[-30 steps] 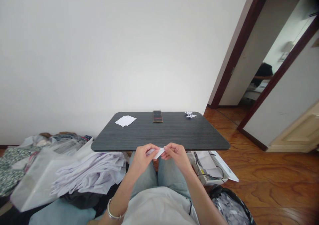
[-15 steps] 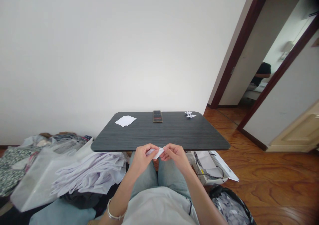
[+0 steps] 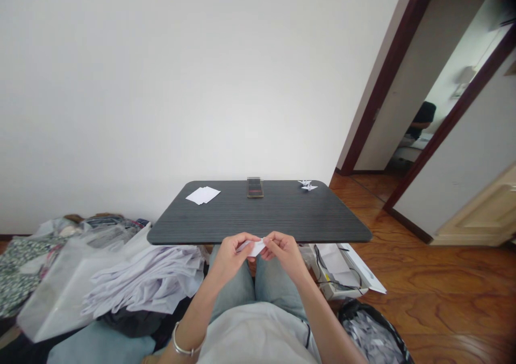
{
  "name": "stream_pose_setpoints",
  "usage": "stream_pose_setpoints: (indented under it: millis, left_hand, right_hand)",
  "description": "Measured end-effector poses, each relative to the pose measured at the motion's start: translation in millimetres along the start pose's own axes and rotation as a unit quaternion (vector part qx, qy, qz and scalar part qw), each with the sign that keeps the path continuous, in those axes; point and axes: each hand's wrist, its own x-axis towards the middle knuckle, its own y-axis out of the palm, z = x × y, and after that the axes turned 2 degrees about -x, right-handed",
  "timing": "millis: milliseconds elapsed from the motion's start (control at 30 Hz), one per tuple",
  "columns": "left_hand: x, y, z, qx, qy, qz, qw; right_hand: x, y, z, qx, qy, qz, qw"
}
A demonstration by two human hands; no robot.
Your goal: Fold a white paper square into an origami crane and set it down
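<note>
A small folded piece of white paper (image 3: 257,247) is pinched between my two hands, just off the near edge of the dark table (image 3: 258,219). My left hand (image 3: 235,252) grips its left side between thumb and fingers. On the other side, my right hand (image 3: 282,249) pinches the right corner. Fingers cover much of the paper, so its exact folds cannot be made out. Two folded paper cranes (image 3: 309,187) rest at the table's far right. Flat white paper sheets (image 3: 202,195) lie overlapping at the far left.
A phone (image 3: 255,187) lies at the table's back middle. Heaped clothes (image 3: 149,280) are on the left. To the right stand a box with papers and cables (image 3: 338,272) and a black bag (image 3: 374,334). Beyond the doorway, a person (image 3: 421,119) is partly visible.
Both hands stay in nearly the same place, still pinching the paper. Its visible part has shifted very slightly between the fingers.
</note>
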Motion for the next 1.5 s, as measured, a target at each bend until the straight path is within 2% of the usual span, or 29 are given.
stream_pose_setpoints:
  millis: [200, 400, 667, 867, 1167, 1367, 1500]
  left_hand:
    - [-0.9, 1.9, -1.8, -0.078, -0.005, 0.009, 0.997]
    - [0.0, -1.8, -0.6, -0.081, -0.047, 0.012, 0.996]
    - [-0.2, -0.6, -4.3, -0.078, -0.043, 0.025, 0.996]
    - [-0.5, -3.4, -0.7, -0.039, -0.014, 0.044, 0.998]
    - [-3.3, -0.9, -4.6, 0.001, 0.008, 0.031, 0.999]
    - [-2.1, -2.7, -7.1, 0.1, 0.042, -0.004, 0.994]
    - [-0.9, -2.6, -6.7, 0.068, 0.024, -0.003, 0.997]
  right_hand:
    - [-1.0, 0.5, 0.6, 0.0, -0.019, 0.0, 1.0]
    - [-1.9, 1.6, 1.5, 0.003, -0.009, -0.017, 1.0]
    - [-1.7, 3.2, 1.5, -0.021, -0.013, -0.013, 1.0]
    - [-0.4, 1.9, -0.2, -0.021, -0.016, -0.013, 1.0]
    - [-0.4, 3.0, 0.4, -0.015, -0.014, -0.008, 1.0]
    - [-0.7, 4.7, 2.2, -0.021, -0.011, -0.002, 1.0]
    - [-1.1, 5.4, 3.1, -0.024, -0.011, -0.003, 1.0]
